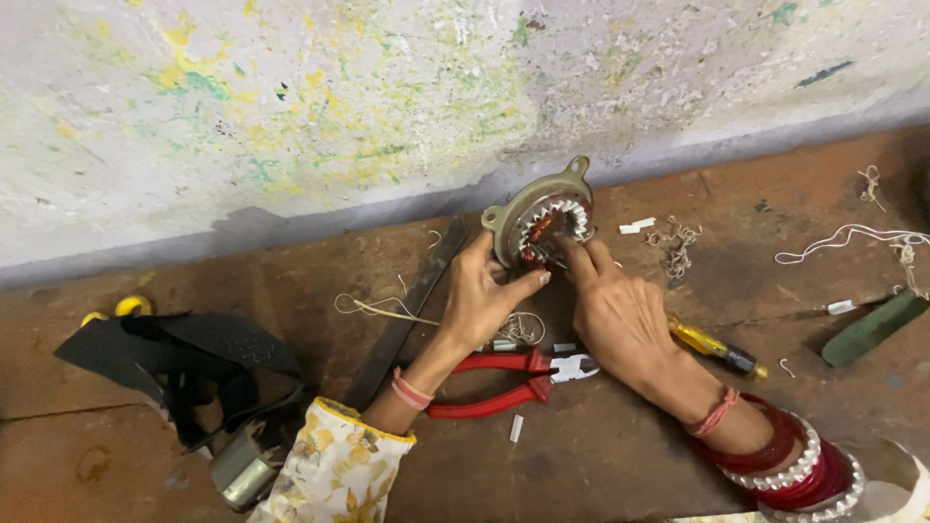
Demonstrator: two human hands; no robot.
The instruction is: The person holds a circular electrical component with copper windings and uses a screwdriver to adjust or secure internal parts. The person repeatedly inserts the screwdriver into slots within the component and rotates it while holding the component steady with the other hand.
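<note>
While my left hand (481,295) clamps the stator (541,221) by its near-left rim, thumb across the front and fingers curled behind, my right hand (620,315) pinches narrow at the copper windings inside the ring, fingertips pressed together on what looks like a wire or a slip of insulation; I cannot tell which. I hold the stator tilted up off the bench (601,455), close to the far wall (291,116), its two mounting ears pointing up and left.

I judge the step in hand to be dressing the coil in its slots. The next move calls for a firm left grip, so the ring does not turn, and a small, careful pull or tuck from the right fingertips.

Red pliers (509,378) lie just near of my hands, jaws pointing right. A flat file (407,320) runs under my left wrist. A yellow screwdriver (717,351) lies right of my right hand, a green block (875,327) further right, with thread scraps (852,237) beyond. Black strapping (184,353) sits at the left.
</note>
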